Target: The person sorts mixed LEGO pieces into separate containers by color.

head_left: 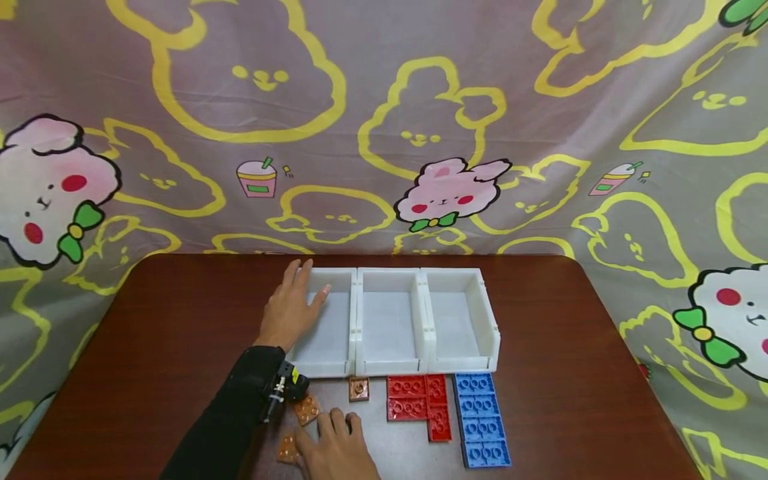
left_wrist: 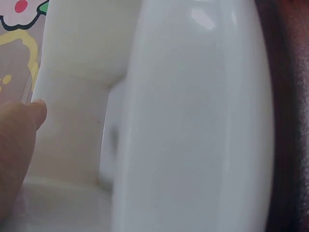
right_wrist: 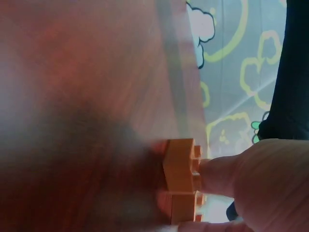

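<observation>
The left hand point(head_left: 292, 308) is rested open on the left bin point(head_left: 324, 327); an orange brick point(right_wrist: 179, 180) at 6 o'clock is pinched by the right hand point(head_left: 337, 451). It could be dropped, so shallow is the grip.

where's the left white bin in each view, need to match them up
Head: the left white bin is leftmost of three joined bins at table centre; the left hand rests on its left wall.
Left wrist: its pale wall fills most of the picture, very close and blurred.
Right wrist: not in it; only an orange brick at the right hand's fingertips.
Shared landmark: the brown table, seen in all three.
</observation>
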`<state>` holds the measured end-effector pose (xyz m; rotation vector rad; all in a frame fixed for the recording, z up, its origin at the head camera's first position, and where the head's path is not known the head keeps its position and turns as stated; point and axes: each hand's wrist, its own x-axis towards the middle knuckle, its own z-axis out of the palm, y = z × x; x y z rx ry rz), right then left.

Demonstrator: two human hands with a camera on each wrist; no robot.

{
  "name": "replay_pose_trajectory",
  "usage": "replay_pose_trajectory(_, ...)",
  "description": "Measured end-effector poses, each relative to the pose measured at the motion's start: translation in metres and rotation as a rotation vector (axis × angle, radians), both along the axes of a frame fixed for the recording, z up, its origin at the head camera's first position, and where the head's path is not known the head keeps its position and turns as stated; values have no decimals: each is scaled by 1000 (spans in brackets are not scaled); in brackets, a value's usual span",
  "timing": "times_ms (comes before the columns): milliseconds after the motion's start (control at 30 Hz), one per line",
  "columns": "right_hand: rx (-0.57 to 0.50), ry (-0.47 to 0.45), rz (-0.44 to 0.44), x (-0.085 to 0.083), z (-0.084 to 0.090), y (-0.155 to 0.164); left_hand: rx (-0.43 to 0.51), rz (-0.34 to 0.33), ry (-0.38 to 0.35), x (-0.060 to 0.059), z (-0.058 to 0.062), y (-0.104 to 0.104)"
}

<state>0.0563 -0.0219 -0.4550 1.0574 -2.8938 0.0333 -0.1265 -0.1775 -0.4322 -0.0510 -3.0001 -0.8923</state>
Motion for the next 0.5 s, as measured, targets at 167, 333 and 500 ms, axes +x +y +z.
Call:
replay_pose_trajectory(167, 5, -81, -40, 5, 1, 2, -15, 6, 15, -1, 1, -2)
replay_pose_trajectory(333, 11, -40, -65, 2, -1, -9, -11, 6, 4, 0, 1, -1)
replay_pose_trajectory(500, 28, -58, -69, -5, -4, -15, 3, -6, 32, 1, -1, 1)
